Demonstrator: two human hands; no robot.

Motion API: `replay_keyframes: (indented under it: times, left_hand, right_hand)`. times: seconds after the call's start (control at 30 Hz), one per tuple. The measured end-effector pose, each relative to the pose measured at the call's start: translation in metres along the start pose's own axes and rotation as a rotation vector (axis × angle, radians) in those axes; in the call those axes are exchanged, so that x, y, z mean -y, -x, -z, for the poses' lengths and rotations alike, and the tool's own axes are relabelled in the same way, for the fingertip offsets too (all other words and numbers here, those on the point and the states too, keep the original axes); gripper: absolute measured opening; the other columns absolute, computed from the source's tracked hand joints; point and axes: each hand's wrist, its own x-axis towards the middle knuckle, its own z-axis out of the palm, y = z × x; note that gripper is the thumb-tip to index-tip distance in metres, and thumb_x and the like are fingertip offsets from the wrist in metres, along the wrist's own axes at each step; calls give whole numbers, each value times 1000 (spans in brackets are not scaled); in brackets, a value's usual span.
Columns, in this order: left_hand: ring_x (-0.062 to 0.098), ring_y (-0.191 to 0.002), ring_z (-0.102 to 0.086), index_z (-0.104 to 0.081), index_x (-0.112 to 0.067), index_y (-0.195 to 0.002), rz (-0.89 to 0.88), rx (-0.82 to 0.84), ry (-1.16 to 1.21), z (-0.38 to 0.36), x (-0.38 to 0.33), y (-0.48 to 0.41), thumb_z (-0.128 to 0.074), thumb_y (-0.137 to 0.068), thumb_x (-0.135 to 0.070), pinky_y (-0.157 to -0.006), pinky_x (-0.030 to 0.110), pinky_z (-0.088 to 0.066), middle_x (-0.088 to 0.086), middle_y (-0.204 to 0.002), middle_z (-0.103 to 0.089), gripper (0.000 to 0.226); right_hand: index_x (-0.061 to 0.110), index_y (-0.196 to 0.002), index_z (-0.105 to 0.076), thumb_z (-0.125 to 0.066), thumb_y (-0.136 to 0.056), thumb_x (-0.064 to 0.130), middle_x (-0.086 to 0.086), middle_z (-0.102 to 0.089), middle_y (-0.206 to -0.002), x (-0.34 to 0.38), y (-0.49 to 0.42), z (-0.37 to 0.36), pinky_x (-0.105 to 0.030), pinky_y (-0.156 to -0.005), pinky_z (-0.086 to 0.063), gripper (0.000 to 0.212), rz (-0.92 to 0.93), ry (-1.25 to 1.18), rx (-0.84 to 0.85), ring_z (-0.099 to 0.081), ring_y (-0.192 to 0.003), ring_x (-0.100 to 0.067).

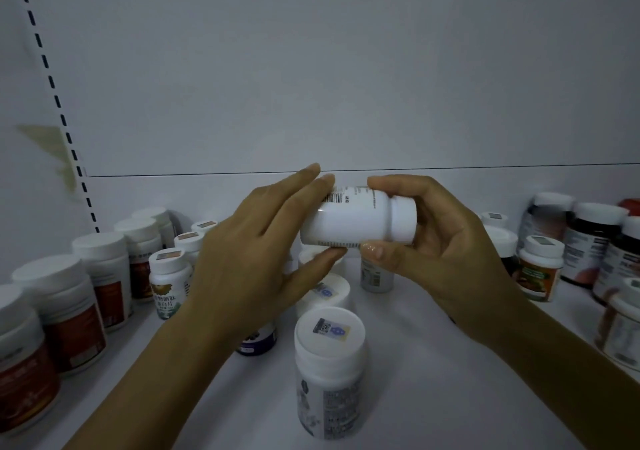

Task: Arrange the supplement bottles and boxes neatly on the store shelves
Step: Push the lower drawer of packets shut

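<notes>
A white supplement bottle (356, 221) lies on its side in the air above the shelf (433, 363), cap pointing right. My right hand (446, 241) grips it at the cap end, thumb below and fingers over the top. My left hand (256, 241) touches the bottle's base end with straight fingers and the thumb underneath. Below the hands, a row of white-capped bottles runs toward me; the nearest one (329, 373) stands upright with a sticker on its cap.
Red-labelled white bottles (74, 314) line the shelf's left side, with a green-labelled one (169, 283) behind. Dark and orange-labelled bottles (588, 248) crowd the right side. A small purple-labelled bottle (258, 340) stands under my left wrist. The white back wall (346, 86) rises behind.
</notes>
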Motion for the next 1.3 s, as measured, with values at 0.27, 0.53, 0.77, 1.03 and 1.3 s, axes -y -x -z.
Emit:
replay_keyframes:
  times: [0.27, 0.53, 0.77, 1.03, 1.3]
  left_hand:
    - [28, -114, -56, -44, -13, -127, -38, -14, -42, -1, 0, 0, -63, -87, -37, -80, 41, -57, 16, -130, -57, 50]
    - [25, -107, -56, -46, -13, -127, -62, -30, -101, -1, 2, 1, -64, -88, -34, -72, 37, -56, 15, -123, -61, 48]
    - [24, -118, -50, -41, -14, -139, 50, 103, -134, 0, 2, -2, -57, -84, -52, -87, 31, -45, 10, -138, -51, 69]
    - [26, -82, -67, -69, -16, -106, 65, 258, -158, -2, 6, 1, -46, -90, -45, -79, 37, -50, 3, -90, -72, 40]
    - [22, -67, -65, -70, -18, -99, 57, 286, -91, -1, 5, 0, -43, -90, -42, -57, 32, -51, -2, -78, -71, 37]
  right_hand:
    - [25, -107, -59, -69, -66, 25, 13, -69, -100, 4, 0, 0, -23, -60, -57, 43, -84, -2, -30, -70, -92, -12]
    - [26, -111, -58, -72, -63, 22, 13, -69, -102, 3, 0, 1, -26, -68, -58, 50, -68, -15, -4, -68, -98, -15]
    - [25, -108, -52, -77, -74, 21, -1, -66, -105, 3, -20, 12, -32, -68, -60, 43, -82, 248, -198, -70, -89, -17]
    - [16, -102, -55, -77, -72, 40, -5, -61, -105, -50, -116, 40, -30, -69, -41, 45, -318, 1218, 56, -55, -89, -23]
    - [13, -69, -49, -80, -70, 44, -4, -54, -67, -89, -131, 31, -28, -53, -47, 44, -602, 1410, 249, -55, -60, -19]
